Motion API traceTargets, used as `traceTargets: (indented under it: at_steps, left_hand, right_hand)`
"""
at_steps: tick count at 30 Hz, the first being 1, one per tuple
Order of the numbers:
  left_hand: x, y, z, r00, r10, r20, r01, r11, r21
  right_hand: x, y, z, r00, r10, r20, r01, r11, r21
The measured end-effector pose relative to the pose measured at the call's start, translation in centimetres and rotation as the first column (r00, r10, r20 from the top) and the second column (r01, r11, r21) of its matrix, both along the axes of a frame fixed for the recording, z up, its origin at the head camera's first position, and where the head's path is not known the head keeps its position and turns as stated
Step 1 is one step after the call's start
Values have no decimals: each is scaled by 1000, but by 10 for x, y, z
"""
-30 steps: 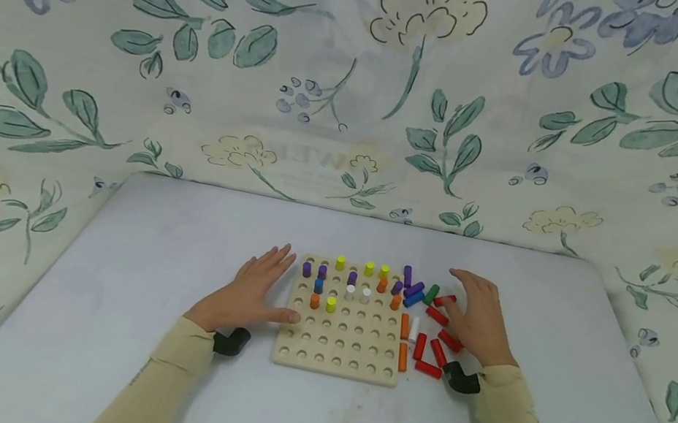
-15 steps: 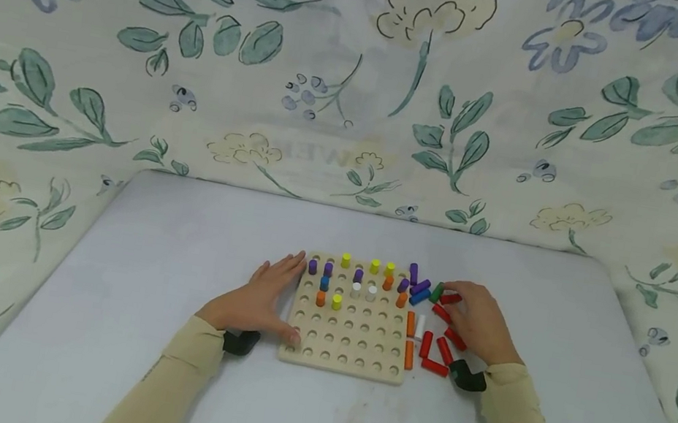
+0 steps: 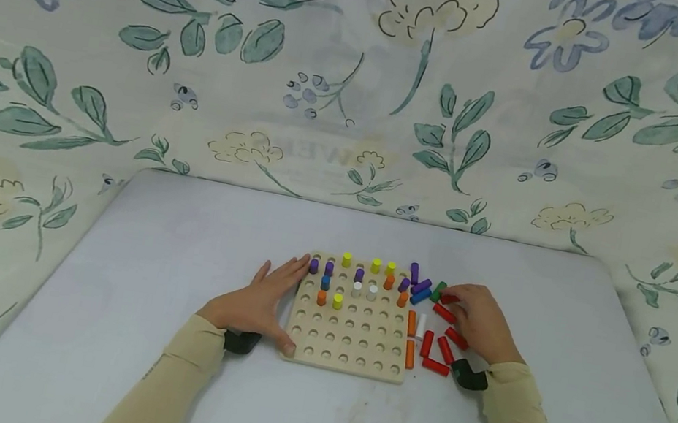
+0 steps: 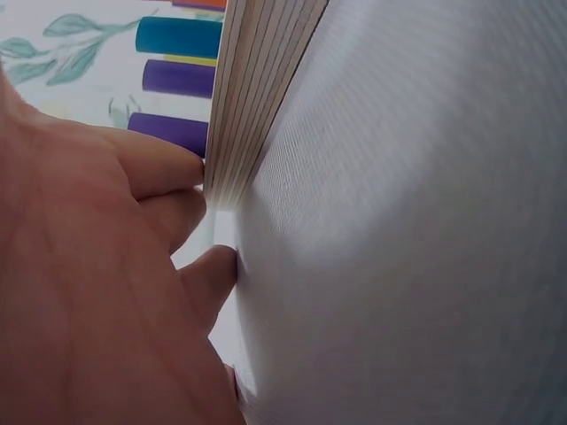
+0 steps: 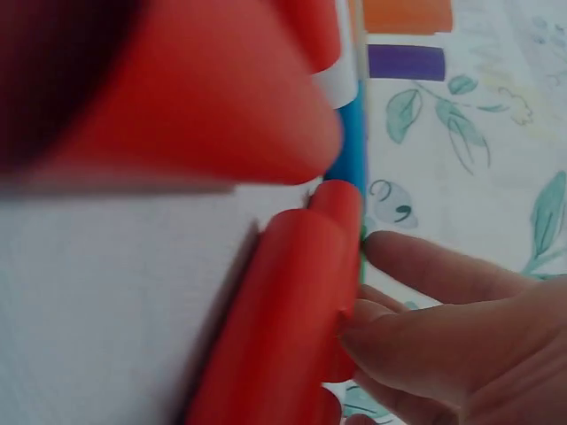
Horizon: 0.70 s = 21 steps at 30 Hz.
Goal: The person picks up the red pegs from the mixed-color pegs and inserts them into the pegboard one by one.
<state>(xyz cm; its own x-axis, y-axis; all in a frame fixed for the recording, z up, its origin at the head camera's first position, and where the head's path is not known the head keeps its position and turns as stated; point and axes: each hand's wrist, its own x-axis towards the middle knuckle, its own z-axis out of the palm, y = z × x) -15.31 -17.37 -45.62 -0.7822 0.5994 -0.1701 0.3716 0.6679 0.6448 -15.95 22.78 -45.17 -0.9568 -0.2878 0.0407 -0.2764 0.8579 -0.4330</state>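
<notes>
A pale wooden pegboard point(image 3: 345, 349) has purple, yellow, blue, orange and white pegs standing in its far rows. My left hand point(image 3: 257, 306) is spread along its left side, thumb on the near corner and fingertips at the far edge. In the left wrist view, the fingers point(image 4: 168, 164) touch the board's layered side point(image 4: 257, 80) beside a purple peg point(image 4: 168, 133). Right of the board, my right hand point(image 3: 481, 323) pinches a red peg point(image 5: 341, 266) with thumb and forefinger, the peg mostly covered in the head view. Close by lies a green peg point(image 3: 438, 291).
Several red pegs point(image 3: 427, 344) lie loose right of the board, under and beside the right wrist. Orange pegs point(image 3: 411, 323) and a white peg point(image 3: 421, 327) lie along its right edge. Purple and blue pegs point(image 3: 421, 296) gather at its far right corner. Patterned cloth point(image 3: 359, 82) hangs behind the table.
The right hand has lowered and its thumb and fingers have closed in on the red peg. My left thumb has slid down to the board's near corner. The view has shifted slightly.
</notes>
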Motion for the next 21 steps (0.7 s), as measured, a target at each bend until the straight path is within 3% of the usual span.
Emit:
traceTargets:
  at_steps: [5, 21]
  left_hand:
    - [0, 0, -1, 1000, -5, 7, 5, 1000, 1]
    - [-1, -2, -5, 1000, -8, 3, 8, 1000, -5]
  right_hand:
    - [-2, -3, -2, 1000, -26, -7, 26, 999, 19]
    - [-1, -8, 1, 990, -110, 92, 110, 994, 9]
